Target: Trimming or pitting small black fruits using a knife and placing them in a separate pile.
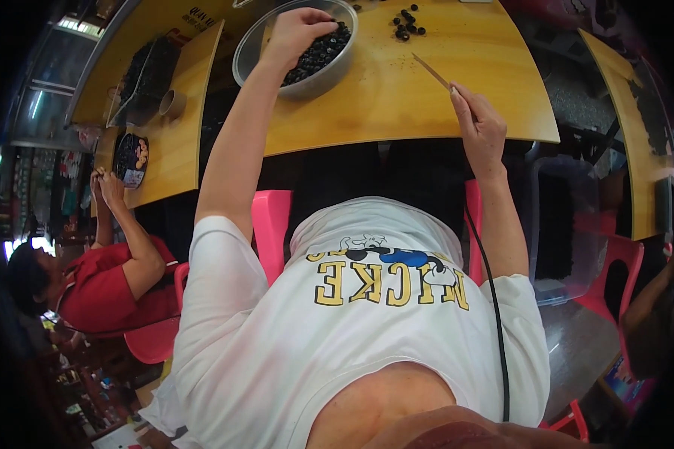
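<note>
My left hand [296,36] reaches over a clear plastic bowl [347,66] at the table's far side. Its fingers are drawn together just above many small, round, black nut-like pieces [318,63] in the bowl. Whatever those fingers may hold is hidden. In my right hand [481,123] is a slender, pointed, knife-like tool [430,72], its tip angled up and left over the tabletop. Beyond that tip lies a loose cluster of the same black pieces [406,30], with small crumbs scattered nearby.
The yellow wooden table [472,52] ends just in front of me. A black cable [494,299] runs down along my right side. At left, a person in red [112,292] sits at another table [187,112]. A clear plastic bin [562,224] stands at right.
</note>
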`<state>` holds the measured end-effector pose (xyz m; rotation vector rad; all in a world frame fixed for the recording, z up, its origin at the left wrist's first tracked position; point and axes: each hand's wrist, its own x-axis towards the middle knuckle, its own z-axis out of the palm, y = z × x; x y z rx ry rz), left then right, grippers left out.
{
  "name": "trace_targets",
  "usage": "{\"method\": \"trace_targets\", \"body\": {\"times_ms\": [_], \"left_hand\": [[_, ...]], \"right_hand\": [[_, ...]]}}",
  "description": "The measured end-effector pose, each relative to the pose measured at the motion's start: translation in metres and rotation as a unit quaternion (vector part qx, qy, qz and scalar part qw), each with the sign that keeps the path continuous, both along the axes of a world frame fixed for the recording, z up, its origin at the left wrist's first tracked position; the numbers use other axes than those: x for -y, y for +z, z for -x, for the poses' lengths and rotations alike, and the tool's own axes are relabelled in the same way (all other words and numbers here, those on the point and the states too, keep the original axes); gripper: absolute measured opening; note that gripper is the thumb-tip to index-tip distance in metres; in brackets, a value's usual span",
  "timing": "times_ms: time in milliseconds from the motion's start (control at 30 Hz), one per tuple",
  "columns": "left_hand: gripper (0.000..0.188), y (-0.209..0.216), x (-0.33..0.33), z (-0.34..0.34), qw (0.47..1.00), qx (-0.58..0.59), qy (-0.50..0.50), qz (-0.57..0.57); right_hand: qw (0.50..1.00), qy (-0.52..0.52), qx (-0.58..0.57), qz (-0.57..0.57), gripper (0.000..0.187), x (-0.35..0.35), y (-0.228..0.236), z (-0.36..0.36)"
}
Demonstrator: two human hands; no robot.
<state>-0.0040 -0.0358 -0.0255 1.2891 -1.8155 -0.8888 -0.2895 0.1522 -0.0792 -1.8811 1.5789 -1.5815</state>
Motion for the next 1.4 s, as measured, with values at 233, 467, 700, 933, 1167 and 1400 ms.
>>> {"method": "trace_targets", "body": {"times_ms": [233,467,700,933,1167,1400], "left_hand": [[0.019,0.02,-0.096,0.03,0.734,-0.538,-0.149,-0.387],[0.017,-0.017,-0.166,0.063,0.581,-0.665,-0.152,-0.444],[0.012,-0.017,-0.188,0.073,0.617,-0.65,-0.066,-0.439],[0.012,-0.024,-0.191,0.073,0.604,-0.66,-0.12,-0.429],[0.011,-0.028,-0.19,0.072,0.615,-0.663,-0.125,-0.408],[0.013,-0.033,-0.187,0.068,0.679,-0.638,-0.151,-0.331]], "right_hand": [[1.0,0.01,0.021,0.006,0.021,-0.006,0.003,0.0],[0.995,0.07,-0.025,0.069,0.023,-0.03,0.028,-0.02],[0.964,0.075,-0.152,0.207,0.033,-0.033,0.03,-0.028],[0.96,0.063,-0.164,0.22,0.034,-0.031,0.025,-0.025],[0.961,0.057,-0.165,0.213,0.033,-0.03,0.024,-0.025],[0.963,0.069,-0.169,0.2,0.032,-0.031,0.024,-0.025]]}}
